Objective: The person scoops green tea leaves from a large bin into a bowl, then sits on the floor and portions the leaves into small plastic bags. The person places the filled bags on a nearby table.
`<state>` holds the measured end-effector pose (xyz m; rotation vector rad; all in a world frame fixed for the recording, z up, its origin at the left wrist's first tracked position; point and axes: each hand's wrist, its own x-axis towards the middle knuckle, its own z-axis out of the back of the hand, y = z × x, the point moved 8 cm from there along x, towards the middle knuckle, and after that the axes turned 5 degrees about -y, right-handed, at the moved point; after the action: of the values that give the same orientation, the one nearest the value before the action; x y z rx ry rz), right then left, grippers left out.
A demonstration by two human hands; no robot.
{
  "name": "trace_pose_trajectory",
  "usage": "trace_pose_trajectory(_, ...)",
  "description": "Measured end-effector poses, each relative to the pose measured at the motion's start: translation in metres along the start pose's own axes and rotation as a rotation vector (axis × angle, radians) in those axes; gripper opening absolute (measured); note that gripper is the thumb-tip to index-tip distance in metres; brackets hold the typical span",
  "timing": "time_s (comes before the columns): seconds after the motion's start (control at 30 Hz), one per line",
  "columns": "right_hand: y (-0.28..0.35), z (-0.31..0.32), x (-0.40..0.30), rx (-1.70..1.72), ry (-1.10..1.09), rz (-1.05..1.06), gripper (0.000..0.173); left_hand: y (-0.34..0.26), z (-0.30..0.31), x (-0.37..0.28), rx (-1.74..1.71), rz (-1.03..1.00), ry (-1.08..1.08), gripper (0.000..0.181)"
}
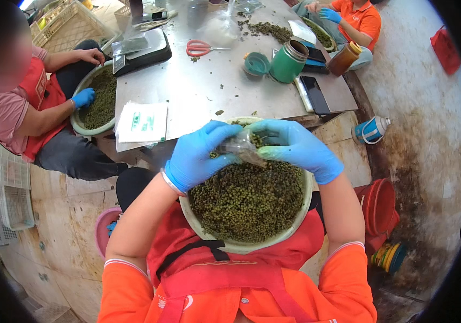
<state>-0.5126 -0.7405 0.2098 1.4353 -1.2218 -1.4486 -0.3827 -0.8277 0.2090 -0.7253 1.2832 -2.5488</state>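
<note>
A basin (250, 246) of small green berries, like green peppercorns (250, 202), rests on my lap against the table edge. Above it, my left hand (204, 155), in a blue glove, grips a clear plastic bag (240, 145). My right hand (297, 147), also gloved, curls around the bag's right end with several berries between thumb and fingers. Green smears mark its thumb. Whether those berries are inside the bag's mouth or in front of it, I cannot tell.
The metal table (198, 93) holds flat plastic bags (143, 123), a scale (141, 52), red-handled scissors (202, 48), a green flask (289, 60) and a phone (315, 95). A co-worker (40, 101) sits at left with a basin, another (351, 24) at far right. Red buckets (378, 206) stand right.
</note>
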Motion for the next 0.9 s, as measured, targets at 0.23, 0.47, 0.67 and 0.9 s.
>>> trace_pose_trajectory(0.23, -0.005, -0.004, 0.008, -0.352, -0.122, 0.057, 0.042, -0.022, -0.008, -0.001, 0.162, -0.176, -0.034, 0.061)
trace_pose_trajectory(0.47, -0.015, 0.003, 0.015, -0.333, -0.186, 0.023, 0.032, -0.011, -0.005, 0.005, 0.070, -0.054, -0.046, 0.047)
trace_pose_trajectory(0.67, -0.017, 0.018, 0.007, -0.179, -0.323, 0.111, 0.024, 0.017, 0.012, 0.005, -0.122, 0.124, -0.173, 0.039)
trace_pose_trajectory(0.9, 0.029, 0.007, -0.036, -0.693, -0.257, 0.263, 0.027, 0.049, 0.032, -0.005, -0.131, 0.209, -0.252, 0.036)
